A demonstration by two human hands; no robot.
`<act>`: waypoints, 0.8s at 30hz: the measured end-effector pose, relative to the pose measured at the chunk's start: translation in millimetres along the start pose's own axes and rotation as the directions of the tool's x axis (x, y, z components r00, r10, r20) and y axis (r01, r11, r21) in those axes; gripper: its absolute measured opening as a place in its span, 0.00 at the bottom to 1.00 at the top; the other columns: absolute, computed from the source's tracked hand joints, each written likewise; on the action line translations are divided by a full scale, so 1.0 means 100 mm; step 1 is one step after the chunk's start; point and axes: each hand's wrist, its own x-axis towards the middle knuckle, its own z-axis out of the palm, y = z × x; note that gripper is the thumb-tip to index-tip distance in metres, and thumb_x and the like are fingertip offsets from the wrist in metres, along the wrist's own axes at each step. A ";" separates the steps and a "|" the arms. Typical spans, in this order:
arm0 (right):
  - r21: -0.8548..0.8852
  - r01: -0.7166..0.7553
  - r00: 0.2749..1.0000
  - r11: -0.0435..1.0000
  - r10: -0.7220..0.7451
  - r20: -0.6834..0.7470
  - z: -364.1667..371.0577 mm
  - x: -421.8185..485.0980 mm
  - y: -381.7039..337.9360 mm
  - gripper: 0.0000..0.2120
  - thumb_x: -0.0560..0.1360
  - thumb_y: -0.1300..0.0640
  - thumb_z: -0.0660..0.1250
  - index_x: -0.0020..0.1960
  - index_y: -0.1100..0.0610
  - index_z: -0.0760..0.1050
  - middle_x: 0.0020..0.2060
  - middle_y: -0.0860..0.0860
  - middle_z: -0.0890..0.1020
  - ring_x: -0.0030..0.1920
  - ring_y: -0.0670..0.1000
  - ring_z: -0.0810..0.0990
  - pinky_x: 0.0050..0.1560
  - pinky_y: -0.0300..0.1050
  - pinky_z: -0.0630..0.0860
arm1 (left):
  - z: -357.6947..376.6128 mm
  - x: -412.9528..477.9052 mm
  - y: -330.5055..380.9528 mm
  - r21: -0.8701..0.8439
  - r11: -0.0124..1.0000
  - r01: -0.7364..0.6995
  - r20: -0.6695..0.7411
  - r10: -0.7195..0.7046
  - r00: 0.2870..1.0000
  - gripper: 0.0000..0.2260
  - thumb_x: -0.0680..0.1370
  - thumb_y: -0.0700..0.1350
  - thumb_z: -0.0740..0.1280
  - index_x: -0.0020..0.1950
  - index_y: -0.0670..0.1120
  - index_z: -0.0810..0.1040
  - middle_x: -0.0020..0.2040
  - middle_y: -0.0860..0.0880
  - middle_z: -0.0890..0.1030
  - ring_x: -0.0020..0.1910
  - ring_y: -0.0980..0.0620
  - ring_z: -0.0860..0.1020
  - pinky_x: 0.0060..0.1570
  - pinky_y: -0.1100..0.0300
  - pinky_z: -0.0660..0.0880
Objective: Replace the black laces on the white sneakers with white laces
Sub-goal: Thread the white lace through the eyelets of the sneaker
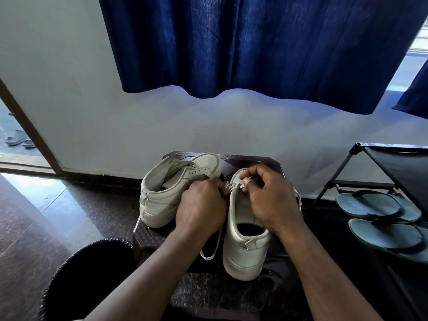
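Lacing is under way on the second of 2 sneakers, by the look of it, or else the first, since the other one shows bare eyelets. Both sit on a dark stool (254, 161).

The upright sneaker (245, 247) stands heel toward the camera, under the hands. White lace (212, 247) already crosses its lower eyelets near the toe, and 1 slack length drops between the shoes and loops on the stool. The tipped sneaker (162, 201) leans on its side to the left, touching the left hand (201, 208), with no lace that I can see in it. No black lace is in view.

The left hand's fingers are curled at the crossings and seem to hold the lace there, though its fingertips are hidden. The right hand (271, 198) pinches a lace end between thumb and forefinger just above the tongue, with its other fingers folded.

The next move, I judge, calls for feeding that pinched tip through the next free eyelet and drawing it snug while the left hand keeps the rows below from slackening. The 2 ends will need evening out before the top.

A black bin (92, 269) stands at lower left. A rack (393, 163) with 2 flip-flops (375, 205) stands to the right.
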 end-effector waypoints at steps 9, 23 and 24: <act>0.001 -0.011 1.000 1.000 0.011 -0.018 -0.02 -0.01 -0.02 0.06 0.80 0.57 0.70 0.46 0.49 0.82 0.35 0.40 0.84 0.42 0.36 0.81 0.40 0.25 0.69 | -0.07 -0.02 -0.04 -0.179 0.984 0.016 0.011 -0.014 1.000 0.04 0.78 0.47 0.66 0.49 0.57 0.79 0.46 0.57 0.84 0.49 0.52 0.81 0.49 0.54 0.78; -0.020 0.008 0.999 1.000 -0.009 -0.037 0.02 0.00 0.02 0.06 0.80 0.56 0.70 0.46 0.48 0.81 0.35 0.43 0.83 0.41 0.40 0.81 0.45 0.37 0.75 | -0.06 -0.12 -0.07 0.242 0.970 0.006 0.071 -0.024 0.997 0.09 0.81 0.48 0.61 0.53 0.48 0.81 0.51 0.46 0.83 0.43 0.42 0.78 0.41 0.52 0.74; -0.014 0.012 0.999 1.000 -0.013 -0.042 0.02 0.00 0.02 0.06 0.80 0.56 0.70 0.45 0.48 0.81 0.35 0.43 0.83 0.41 0.40 0.82 0.46 0.37 0.75 | -0.06 -0.12 -0.06 0.224 0.975 -0.017 0.038 0.009 0.999 0.09 0.81 0.49 0.61 0.53 0.50 0.80 0.51 0.47 0.83 0.45 0.41 0.79 0.42 0.52 0.75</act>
